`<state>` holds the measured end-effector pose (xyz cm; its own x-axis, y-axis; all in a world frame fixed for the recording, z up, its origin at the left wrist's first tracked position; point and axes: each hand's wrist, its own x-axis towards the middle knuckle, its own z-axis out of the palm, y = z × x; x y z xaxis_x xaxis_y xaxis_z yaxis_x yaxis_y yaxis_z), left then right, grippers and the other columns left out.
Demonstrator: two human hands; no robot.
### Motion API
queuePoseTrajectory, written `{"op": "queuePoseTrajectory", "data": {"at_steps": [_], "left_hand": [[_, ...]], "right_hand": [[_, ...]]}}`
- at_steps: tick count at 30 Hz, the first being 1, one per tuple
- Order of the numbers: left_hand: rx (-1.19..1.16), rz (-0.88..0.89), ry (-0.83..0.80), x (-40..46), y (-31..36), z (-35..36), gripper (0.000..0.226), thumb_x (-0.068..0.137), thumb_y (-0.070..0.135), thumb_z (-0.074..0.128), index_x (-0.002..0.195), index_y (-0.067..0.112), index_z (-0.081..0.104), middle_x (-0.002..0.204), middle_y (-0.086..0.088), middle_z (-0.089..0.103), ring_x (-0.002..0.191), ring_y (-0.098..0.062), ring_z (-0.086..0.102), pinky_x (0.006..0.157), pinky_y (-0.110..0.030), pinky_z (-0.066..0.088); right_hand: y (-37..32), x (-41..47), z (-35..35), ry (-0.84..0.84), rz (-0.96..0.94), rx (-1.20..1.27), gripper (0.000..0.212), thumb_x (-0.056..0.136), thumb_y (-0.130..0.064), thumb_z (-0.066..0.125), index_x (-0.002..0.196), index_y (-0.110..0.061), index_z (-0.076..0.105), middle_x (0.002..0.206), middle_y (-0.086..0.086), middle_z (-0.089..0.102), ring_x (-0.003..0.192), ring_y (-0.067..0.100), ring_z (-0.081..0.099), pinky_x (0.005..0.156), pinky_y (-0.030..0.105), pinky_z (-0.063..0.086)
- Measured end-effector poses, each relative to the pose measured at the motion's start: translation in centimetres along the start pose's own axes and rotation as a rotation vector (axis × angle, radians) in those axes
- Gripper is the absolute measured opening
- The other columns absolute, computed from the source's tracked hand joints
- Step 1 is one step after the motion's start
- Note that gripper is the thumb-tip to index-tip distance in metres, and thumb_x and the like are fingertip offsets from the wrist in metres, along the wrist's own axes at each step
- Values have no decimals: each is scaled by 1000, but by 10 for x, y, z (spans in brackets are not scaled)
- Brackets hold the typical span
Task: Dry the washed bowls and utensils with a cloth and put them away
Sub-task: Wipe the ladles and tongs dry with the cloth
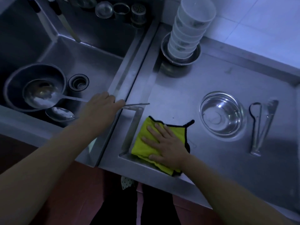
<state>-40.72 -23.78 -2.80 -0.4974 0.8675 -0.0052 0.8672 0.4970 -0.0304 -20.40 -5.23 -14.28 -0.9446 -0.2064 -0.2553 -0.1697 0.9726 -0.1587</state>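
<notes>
My left hand (pixel 100 109) reaches over the sink's right rim and holds the long handle of a steel ladle (pixel 40 95). The ladle's scoop lies in a large steel bowl (pixel 14 83) inside the sink (pixel 97 62), and the handle's end sticks out past my fingers. A second ladle (pixel 60 113) lies in the sink in front of the bowl. My right hand (pixel 165 143) rests flat, fingers spread, on a yellow cloth (pixel 142 143) at the counter's front edge. A small steel bowl (pixel 222 114), a spoon (pixel 255 127) and another steel utensil (pixel 267 124) lie to the right on the counter (pixel 227 159).
A tall stack of white bowls (pixel 190 30) stands in steel bowls (pixel 180 58) at the counter's back. Small steel cups and a strainer (pixel 138 13) sit behind the sink, beside two dark-handled utensils (pixel 65 21). The drain (pixel 78 82) is open.
</notes>
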Motion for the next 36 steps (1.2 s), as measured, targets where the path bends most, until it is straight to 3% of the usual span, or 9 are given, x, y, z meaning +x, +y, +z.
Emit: {"op": "queuePoseTrajectory", "data": {"at_steps": [5, 8, 12, 19, 22, 24, 26, 32, 36], "left_hand": [[-16, 64, 63, 14, 10, 9, 36, 55, -6, 45, 82, 1, 68, 55, -15, 50, 54, -30, 52, 48, -34, 38], [-10, 101, 99, 20, 13, 16, 43, 61, 0, 30, 81, 1, 67, 56, -15, 51, 55, -30, 52, 49, -36, 39], [22, 101, 19, 26, 21, 20, 34, 52, -9, 50, 79, 2, 67, 55, -16, 52, 55, -30, 51, 49, -34, 37], [10, 184, -67, 41, 44, 20, 48, 37, -20, 68, 79, 3, 66, 54, -14, 49, 54, -28, 51, 49, -31, 32], [-33, 313, -7, 52, 65, 15, 27, 55, -7, 51, 74, 5, 66, 54, -14, 51, 53, -29, 54, 48, -30, 38], [-9, 428, 42, 59, 81, 12, 36, 60, 5, 32, 71, 10, 66, 53, -10, 52, 53, -28, 55, 47, -28, 39], [20, 509, 53, 63, 99, 13, 38, 62, 11, 30, 70, 15, 67, 54, -7, 53, 55, -26, 56, 48, -28, 41], [62, 704, -15, 74, 153, 32, 30, 67, 17, 38, 70, 22, 67, 54, 0, 54, 58, -22, 58, 50, -27, 43], [75, 752, -85, 80, 178, 46, 20, 64, 16, 46, 64, 23, 64, 52, 1, 52, 54, -20, 56, 48, -26, 42]], "right_hand": [[64, 49, -13, 89, 223, -11, 69, 87, -68, 24, 149, -39, 15, 160, 1, 12, 147, 27, 6, 118, 50, 6], [111, 69, -23, 116, 380, -8, 69, 87, -68, 20, 150, -40, 9, 161, 0, 5, 148, 26, 1, 118, 48, 2], [153, 79, -30, 124, 575, 30, 68, 90, -67, 19, 150, -39, 3, 161, 0, -1, 147, 26, -5, 118, 46, -2], [80, 16, -13, 169, 619, 86, 66, 91, -58, 31, 150, -32, 19, 160, 10, 11, 146, 35, 7, 117, 50, 6], [41, -31, 2, 154, 539, 66, 65, 90, -57, 34, 150, -32, 25, 158, 11, 16, 146, 35, 12, 117, 52, 12], [27, -62, 8, 137, 517, 68, 64, 91, -57, 35, 149, -32, 26, 158, 9, 17, 146, 34, 13, 116, 51, 13], [20, -90, 12, 107, 542, 86, 64, 92, -57, 33, 150, -31, 24, 158, 8, 17, 146, 33, 12, 115, 50, 12], [28, -164, 23, 23, 756, 217, 66, 88, -66, 13, 145, -44, -10, 156, -7, -24, 143, 16, -27, 115, 34, -20], [40, -188, 23, 51, 857, 299, 67, 85, -68, 13, 142, -48, -15, 152, -14, -30, 140, 11, -31, 112, 29, -24]]}}
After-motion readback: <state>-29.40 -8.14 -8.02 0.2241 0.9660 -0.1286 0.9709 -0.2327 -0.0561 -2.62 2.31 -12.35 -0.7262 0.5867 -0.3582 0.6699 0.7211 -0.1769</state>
